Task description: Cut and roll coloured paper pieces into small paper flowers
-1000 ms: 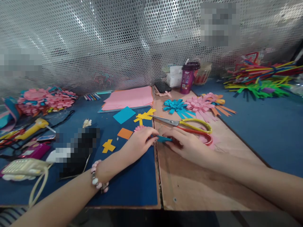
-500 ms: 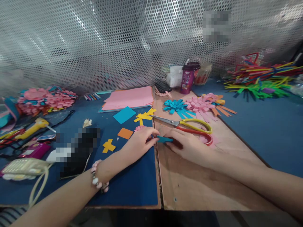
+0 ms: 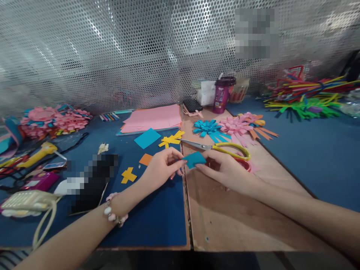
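A small piece of blue paper [image 3: 194, 160] is held between both hands above the seam of the table. My left hand [image 3: 165, 163] pinches its left edge between thumb and fingers. On its other side my right hand [image 3: 222, 168] grips the right edge. Behind the right hand lie scissors [image 3: 201, 144] with one yellow and one red handle, partly hidden. Near my left hand are an orange paper piece [image 3: 145, 159], a yellow paper cross [image 3: 129, 175], yellow strips [image 3: 171, 139] and a blue paper square [image 3: 147, 138].
Pink sheets [image 3: 153, 118] are stacked at the back. Blue [image 3: 207, 128] and pink paper flowers [image 3: 236, 125] lie before a purple cup [image 3: 224, 95]. At left are a glue gun [image 3: 42, 153], a black phone [image 3: 94, 187] and a flower heap [image 3: 56, 120]. Coloured strips [image 3: 312, 93] lie far right.
The blue paper has turned from nearly edge-on to show its flat face. My left hand has shifted slightly left, and its fingers are differently placed.
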The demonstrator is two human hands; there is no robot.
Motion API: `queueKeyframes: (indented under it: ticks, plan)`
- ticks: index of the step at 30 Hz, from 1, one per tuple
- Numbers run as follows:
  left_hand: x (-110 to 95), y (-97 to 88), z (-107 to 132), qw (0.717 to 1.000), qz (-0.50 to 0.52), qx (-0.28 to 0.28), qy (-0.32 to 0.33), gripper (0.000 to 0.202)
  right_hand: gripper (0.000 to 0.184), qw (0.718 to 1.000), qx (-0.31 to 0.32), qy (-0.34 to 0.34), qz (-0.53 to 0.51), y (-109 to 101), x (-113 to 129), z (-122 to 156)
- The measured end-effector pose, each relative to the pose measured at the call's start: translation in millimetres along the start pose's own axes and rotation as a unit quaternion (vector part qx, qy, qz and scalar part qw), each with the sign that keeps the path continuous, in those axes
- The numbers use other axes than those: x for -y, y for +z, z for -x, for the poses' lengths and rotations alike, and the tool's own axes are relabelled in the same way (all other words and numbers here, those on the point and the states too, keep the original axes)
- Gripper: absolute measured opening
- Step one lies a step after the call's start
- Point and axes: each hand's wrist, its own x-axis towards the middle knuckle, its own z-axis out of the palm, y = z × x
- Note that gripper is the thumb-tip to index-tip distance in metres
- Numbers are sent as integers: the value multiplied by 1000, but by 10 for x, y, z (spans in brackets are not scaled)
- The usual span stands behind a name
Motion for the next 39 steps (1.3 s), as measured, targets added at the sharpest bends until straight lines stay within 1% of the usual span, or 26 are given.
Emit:
queueKeyframes:
  ticks: [2, 3, 4, 6, 8, 9, 11, 13, 15, 17, 20, 24, 29, 32, 36, 39]
  plan:
    - [12, 13, 1, 1000, -6, 10, -13, 15, 18, 999, -20, -36, 28, -10, -2, -2]
    - [15, 23, 8, 1000, -26, 9, -8, 14, 17, 996, -34, -63, 51, -17, -11, -5]
    - [16, 33, 18, 998, -56, 3, 5, 14, 14, 991, -43, -94, 80, -26, -22, -9]
    - [8, 54, 43, 990, -134, -16, 52, 18, 8, 975, -47, -160, 145, -51, -43, -19]
    - [-6, 73, 61, 975, -200, -24, 99, 21, 6, 958, -30, -208, 197, -78, -51, -26]
    - [-12, 79, 65, 969, -220, -24, 113, 20, 7, 952, -20, -218, 212, -88, -49, -27]
    - [-17, 86, 63, 963, -240, -21, 122, 14, 10, 949, -10, -217, 228, -94, -41, -24]
    - [-10, 82, 54, 963, -242, -15, 114, 8, 11, 951, -2, -202, 233, -86, -39, -23]
    - [2, 71, 47, 971, -220, -5, 89, 9, 7, 958, -7, -182, 223, -75, -50, -29]
    - [13, 60, 47, 982, -180, 6, 54, 12, 5, 963, -28, -171, 206, -76, -68, -41]
    - [19, 57, 51, 991, -129, 16, 14, 13, 6, 964, -55, -177, 192, -102, -80, -55]
    - [15, 68, 50, 994, -103, 30, -12, 12, 8, 963, -44, -190, 185, -125, -72, -49]
    - [8, 64, 43, 997, -75, 33, -11, 17, 8, 961, -26, -191, 197, -84, -101, -55]
    - [4, 59, 46, 996, -81, 43, -13, 14, 8, 964, -25, -190, 184, -42, -131, -56]
    - [-8, 55, 57, 995, -87, 51, -12, 13, 21, 964, -31, -215, 153, 6, -174, -46]
    - [-9, 52, 60, 994, -89, 55, -7, 13, 25, 960, -42, -231, 150, 14, -184, -38]
